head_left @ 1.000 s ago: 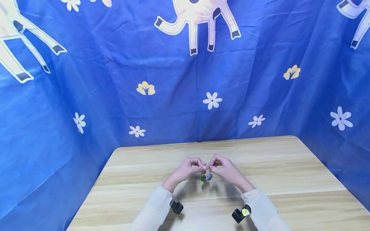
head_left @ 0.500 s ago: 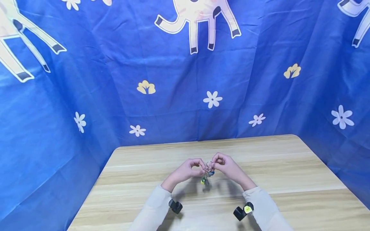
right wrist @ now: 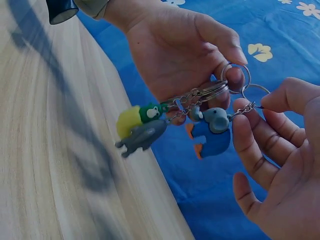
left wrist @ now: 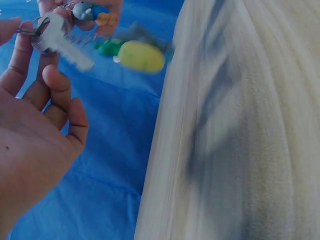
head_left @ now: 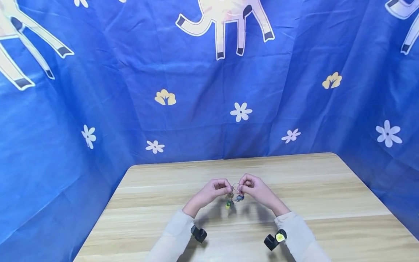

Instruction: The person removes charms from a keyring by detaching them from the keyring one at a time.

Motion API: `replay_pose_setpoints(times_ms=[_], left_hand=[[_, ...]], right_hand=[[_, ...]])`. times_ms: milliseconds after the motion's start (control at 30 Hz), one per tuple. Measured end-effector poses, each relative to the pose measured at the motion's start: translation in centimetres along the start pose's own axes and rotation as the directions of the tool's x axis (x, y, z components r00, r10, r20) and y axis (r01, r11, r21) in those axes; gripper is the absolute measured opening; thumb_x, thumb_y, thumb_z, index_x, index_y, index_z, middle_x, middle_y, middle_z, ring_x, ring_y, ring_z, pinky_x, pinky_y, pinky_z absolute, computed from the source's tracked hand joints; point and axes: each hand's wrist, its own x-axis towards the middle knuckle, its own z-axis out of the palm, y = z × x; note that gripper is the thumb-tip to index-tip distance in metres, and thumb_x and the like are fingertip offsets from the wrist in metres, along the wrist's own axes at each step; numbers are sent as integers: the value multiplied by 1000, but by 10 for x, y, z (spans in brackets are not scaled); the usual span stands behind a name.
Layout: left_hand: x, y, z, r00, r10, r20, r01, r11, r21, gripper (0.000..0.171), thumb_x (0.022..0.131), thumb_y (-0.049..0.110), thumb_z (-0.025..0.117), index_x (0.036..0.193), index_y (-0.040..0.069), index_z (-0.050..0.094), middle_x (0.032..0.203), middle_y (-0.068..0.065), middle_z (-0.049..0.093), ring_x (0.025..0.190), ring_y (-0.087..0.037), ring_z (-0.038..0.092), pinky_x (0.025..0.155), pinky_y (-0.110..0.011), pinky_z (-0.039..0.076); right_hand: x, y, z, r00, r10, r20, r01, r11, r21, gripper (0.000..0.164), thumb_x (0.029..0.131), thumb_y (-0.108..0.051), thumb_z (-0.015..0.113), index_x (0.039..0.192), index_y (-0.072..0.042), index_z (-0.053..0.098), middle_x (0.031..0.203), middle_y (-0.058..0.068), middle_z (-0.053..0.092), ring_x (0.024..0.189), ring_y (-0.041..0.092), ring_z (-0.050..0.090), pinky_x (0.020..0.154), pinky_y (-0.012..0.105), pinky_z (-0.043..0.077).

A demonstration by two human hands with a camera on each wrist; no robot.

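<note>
My left hand (head_left: pixel 212 192) pinches a metal key ring (right wrist: pixel 235 64) between thumb and finger. Metal keys (left wrist: pixel 64 44) hang from it, along with a green-and-yellow animal charm (right wrist: pixel 136 120) and a grey shark-like charm (right wrist: pixel 145 137), both on small chains. Close beside it, my right hand (head_left: pixel 259 192) pinches a second ring (right wrist: pixel 257 86), whose chain carries a blue elephant charm (right wrist: pixel 216 135) with orange feet. The two rings meet in the right wrist view; whether they are linked I cannot tell. Everything is held above the table, and the yellow charm looks blurred in the left wrist view.
A light wood-grain table (head_left: pixel 157 203) lies under both hands. Blue cloth (head_left: pixel 196 134) printed with flowers and animals stands around its back and sides. Each sleeved forearm wears a black wrist camera, the left one (head_left: pixel 199 234) and the right one (head_left: pixel 271 241).
The right hand has shifted slightly right and up. More of a ring now shows between the hands, and the elephant charm hangs nearer the right fingers, apart from the green-and-yellow charm.
</note>
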Motion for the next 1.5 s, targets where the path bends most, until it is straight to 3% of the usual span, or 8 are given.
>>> replay_pose_setpoints(times_ms=[400,667,867,1067,1267,1500], left_hand=[[1,-3,-2,1000,-4,10,5,999,-52,36,94,13,57,85,-21,49,95,12,64,98,-7,60,93,-26,47],[1,-4,-3,999,7,45,-3,997,-74,12,88,3,55,91,-9,58,92,4,63,89,-8,60,83,-24,49],[1,-2,-2,999,6,43,-5,999,-36,26,87,7,58,98,-17,55,92,9,62,90,-7,58,85,-23,48],[0,-2,-1,1000,-15,20,16,999,-29,29,87,9,60,99,-17,55,90,11,64,90,-7,58,84,-25,50],[0,-2,-1,1000,-17,-2,17,1000,-18,29,87,10,61,98,-16,56,88,15,66,90,-7,59,88,-29,48],[2,-2,-1,1000,-10,-28,10,1000,16,26,87,9,61,98,-14,59,87,16,65,90,-7,60,91,-36,46]], right_hand=[[1,2,0,1000,-4,14,4,1000,5,11,91,-3,53,95,7,51,76,-1,61,73,8,61,75,25,53],[1,6,-3,1000,19,4,-20,999,35,14,91,-6,55,96,7,52,77,-2,62,73,8,62,77,26,52],[-1,4,-6,1000,15,-5,-15,1000,25,15,91,-8,56,96,6,52,77,-4,63,74,7,62,80,25,52],[-2,6,-8,999,30,25,-31,997,65,21,92,-10,57,103,8,54,82,-6,66,80,7,65,87,25,50],[-1,9,-9,999,44,16,-44,998,38,28,95,-16,57,111,7,58,90,0,69,88,9,65,92,29,49],[1,11,-10,1000,25,-5,-24,999,26,29,96,-18,57,111,6,60,93,8,69,86,9,64,89,29,50]])
